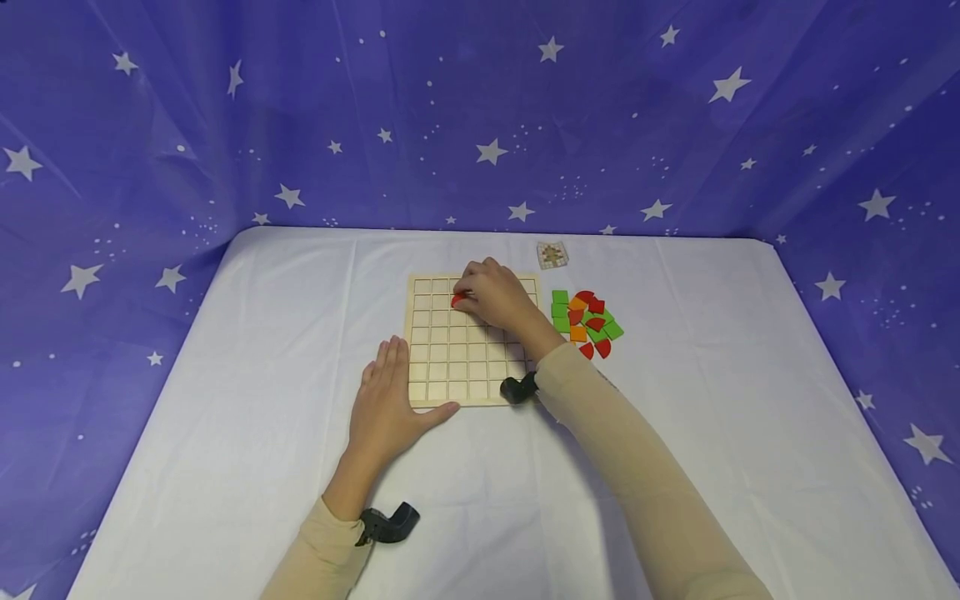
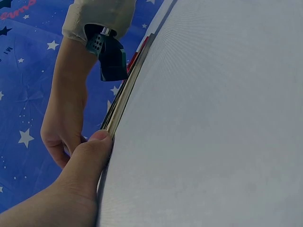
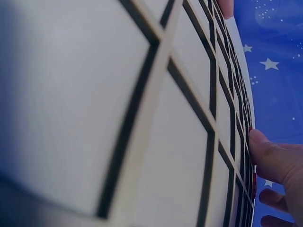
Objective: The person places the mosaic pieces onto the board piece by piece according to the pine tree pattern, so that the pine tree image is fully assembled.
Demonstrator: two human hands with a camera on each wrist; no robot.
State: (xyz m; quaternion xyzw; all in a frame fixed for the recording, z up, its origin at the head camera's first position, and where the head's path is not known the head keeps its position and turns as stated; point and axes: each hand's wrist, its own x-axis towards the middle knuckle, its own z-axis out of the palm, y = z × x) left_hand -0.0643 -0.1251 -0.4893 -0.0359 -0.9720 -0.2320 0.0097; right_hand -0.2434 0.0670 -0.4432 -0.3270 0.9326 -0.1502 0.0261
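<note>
A square wooden grid board [image 1: 439,373] lies on the white-covered table. My left hand [image 1: 384,408] braces its near left corner, fingers straight along the left edge and thumb along the front edge; in the left wrist view the thumb [image 2: 87,161] presses the board's side. Over the far rows, my right hand [image 1: 497,296] pinches a small red piece [image 1: 457,299] between thumb and fingertips. In the right wrist view, its thumb [image 3: 272,156] is down at the grid, with red showing beside it. My right hand hides part of the board's far side.
To the right of the board lies a loose pile of green squares [image 1: 560,310], orange pieces [image 1: 577,333] and red quarter-round pieces [image 1: 603,347]. A small card [image 1: 552,255] with a pattern lies behind them. A blue star-printed curtain [image 1: 480,108] hangs behind the table.
</note>
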